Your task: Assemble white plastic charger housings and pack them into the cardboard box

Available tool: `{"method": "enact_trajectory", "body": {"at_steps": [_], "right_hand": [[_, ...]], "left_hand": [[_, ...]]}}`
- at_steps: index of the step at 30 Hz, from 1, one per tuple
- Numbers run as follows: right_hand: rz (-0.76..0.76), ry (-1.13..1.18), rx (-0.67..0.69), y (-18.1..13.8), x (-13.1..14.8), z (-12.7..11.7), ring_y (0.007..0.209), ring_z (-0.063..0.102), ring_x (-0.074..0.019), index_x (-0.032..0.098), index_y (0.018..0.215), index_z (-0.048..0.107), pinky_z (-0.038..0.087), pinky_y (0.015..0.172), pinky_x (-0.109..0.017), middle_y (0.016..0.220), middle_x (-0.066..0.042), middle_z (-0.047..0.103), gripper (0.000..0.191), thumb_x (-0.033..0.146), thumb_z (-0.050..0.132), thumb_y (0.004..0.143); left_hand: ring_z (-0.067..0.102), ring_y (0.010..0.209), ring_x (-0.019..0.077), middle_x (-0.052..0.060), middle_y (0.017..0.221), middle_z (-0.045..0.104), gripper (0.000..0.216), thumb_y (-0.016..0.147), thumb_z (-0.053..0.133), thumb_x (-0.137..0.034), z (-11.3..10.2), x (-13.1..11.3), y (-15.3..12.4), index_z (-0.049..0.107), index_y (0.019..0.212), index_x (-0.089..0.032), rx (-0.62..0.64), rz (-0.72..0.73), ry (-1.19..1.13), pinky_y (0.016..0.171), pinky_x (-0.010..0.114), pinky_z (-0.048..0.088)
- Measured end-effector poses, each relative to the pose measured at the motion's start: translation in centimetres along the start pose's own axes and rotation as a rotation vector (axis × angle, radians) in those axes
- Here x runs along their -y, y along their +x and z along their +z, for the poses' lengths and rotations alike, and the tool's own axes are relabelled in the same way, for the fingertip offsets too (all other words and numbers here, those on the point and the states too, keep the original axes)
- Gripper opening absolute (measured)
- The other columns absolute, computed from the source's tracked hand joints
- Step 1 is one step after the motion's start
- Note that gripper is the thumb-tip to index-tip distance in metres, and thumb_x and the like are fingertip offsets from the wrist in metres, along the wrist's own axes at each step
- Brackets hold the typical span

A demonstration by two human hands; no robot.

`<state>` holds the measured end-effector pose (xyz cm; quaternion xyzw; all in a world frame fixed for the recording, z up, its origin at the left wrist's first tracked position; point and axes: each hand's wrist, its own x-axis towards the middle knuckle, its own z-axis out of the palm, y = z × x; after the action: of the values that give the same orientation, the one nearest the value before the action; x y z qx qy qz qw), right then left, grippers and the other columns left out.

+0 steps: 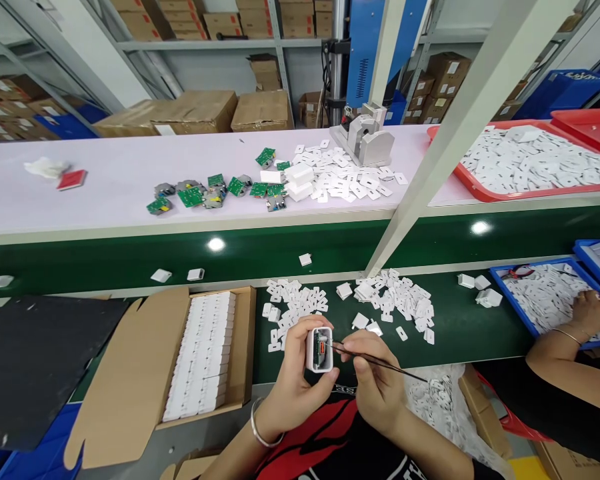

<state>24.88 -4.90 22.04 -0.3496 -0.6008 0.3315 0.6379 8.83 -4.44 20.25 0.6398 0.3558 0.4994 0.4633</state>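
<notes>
My left hand is closed around a small white charger housing, held upright with its open end toward me. An orange part shows inside it. My right hand pinches thin black tweezers, whose tip reaches into the housing's opening. Both hands hover just above the near edge of the green work surface. Beyond them lie two loose heaps of small white plastic covers.
An open cardboard box at my left holds rows of white housings. Another person's hand reaches into a blue tray at right. Green circuit boards and a metal fixture sit on the far white bench, beside a red tray.
</notes>
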Motion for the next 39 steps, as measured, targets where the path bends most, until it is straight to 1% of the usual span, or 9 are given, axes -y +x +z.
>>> {"method": "enact_trajectory", "body": {"at_steps": [3, 7, 13, 19, 25, 31, 36, 39], "right_hand": [[0.023, 0.018, -0.003, 0.03, -0.08, 0.14, 0.077, 0.066, -0.0162, 0.027, 0.117, 0.073, 0.057, 0.071, -0.03, 0.093, -0.004, 0.074, 0.021, 0.027, 0.053, 0.109], [0.016, 0.019, -0.006, -0.1, -0.3, 0.2, 0.078, 0.066, -0.016, 0.027, 0.117, 0.073, 0.056, 0.071, -0.03, 0.093, -0.004, 0.074, 0.02, 0.027, 0.054, 0.109], [0.041, 0.041, -0.03, -0.19, -0.53, 0.25, 0.078, 0.066, -0.0168, 0.028, 0.119, 0.073, 0.057, 0.073, -0.031, 0.087, -0.003, 0.07, 0.022, 0.027, 0.053, 0.109], [0.044, 0.033, -0.005, -0.13, -0.54, 0.4, 0.078, 0.066, -0.0164, 0.028, 0.116, 0.073, 0.057, 0.071, -0.031, 0.093, -0.003, 0.073, 0.02, 0.027, 0.054, 0.109], [0.082, 0.082, -0.083, -0.09, -0.62, 0.75, 0.076, 0.066, -0.0157, 0.028, 0.115, 0.072, 0.059, 0.07, -0.031, 0.092, -0.003, 0.071, 0.02, 0.028, 0.053, 0.109], [0.069, 0.023, -0.05, -0.12, -0.52, 0.65, 0.074, 0.067, -0.0178, 0.026, 0.111, 0.072, 0.057, 0.065, -0.032, 0.088, -0.004, 0.072, 0.019, 0.03, 0.054, 0.108], [0.086, 0.057, -0.108, -0.31, -0.63, 0.9, 0.073, 0.066, -0.0176, 0.028, 0.112, 0.072, 0.057, 0.065, -0.032, 0.092, -0.004, 0.073, 0.019, 0.03, 0.053, 0.109], [0.084, 0.079, -0.092, -0.31, -0.58, 0.95, 0.075, 0.066, -0.0176, 0.028, 0.113, 0.072, 0.057, 0.066, -0.032, 0.092, -0.004, 0.073, 0.02, 0.029, 0.053, 0.109]], "left_hand": [[0.053, 0.127, 0.028, 0.011, 0.131, 0.051, 0.051, 0.097, 0.065, -0.025, -0.09, 0.08, -0.08, 0.042, 0.142, -0.029, 0.007, -0.019, -0.023, 0.105, 0.046, 0.051], [0.053, 0.127, 0.0272, 0.011, 0.131, 0.05, 0.05, 0.097, 0.065, -0.025, -0.2, 0.07, -0.13, 0.042, 0.142, -0.03, 0.007, -0.027, -0.041, 0.106, 0.045, 0.05], [0.053, 0.127, 0.0267, 0.011, 0.131, 0.05, 0.049, 0.098, 0.064, -0.025, -0.26, 0.07, -0.05, 0.042, 0.142, -0.03, 0.016, -0.038, -0.063, 0.105, 0.044, 0.051], [0.052, 0.127, 0.0267, 0.011, 0.131, 0.05, 0.05, 0.098, 0.065, -0.027, -0.31, 0.11, 0.01, 0.042, 0.142, -0.03, 0.022, -0.043, -0.076, 0.106, 0.044, 0.05], [0.054, 0.124, 0.0262, 0.011, 0.132, 0.049, 0.049, 0.099, 0.064, -0.03, -0.29, 0.18, -0.02, 0.041, 0.142, -0.03, 0.033, -0.056, -0.113, 0.103, 0.043, 0.052], [0.055, 0.124, 0.0274, 0.011, 0.132, 0.051, 0.049, 0.099, 0.064, -0.032, -0.32, 0.09, 0.02, 0.042, 0.142, -0.03, 0.029, -0.055, -0.093, 0.105, 0.046, 0.051], [0.056, 0.123, 0.0264, 0.011, 0.133, 0.05, 0.049, 0.099, 0.064, -0.032, -0.35, 0.15, -0.09, 0.042, 0.143, -0.03, 0.046, -0.068, -0.118, 0.102, 0.043, 0.053], [0.055, 0.123, 0.0261, 0.011, 0.133, 0.05, 0.049, 0.099, 0.064, -0.032, -0.33, 0.16, -0.1, 0.042, 0.143, -0.03, 0.048, -0.072, -0.118, 0.103, 0.043, 0.053]]}}
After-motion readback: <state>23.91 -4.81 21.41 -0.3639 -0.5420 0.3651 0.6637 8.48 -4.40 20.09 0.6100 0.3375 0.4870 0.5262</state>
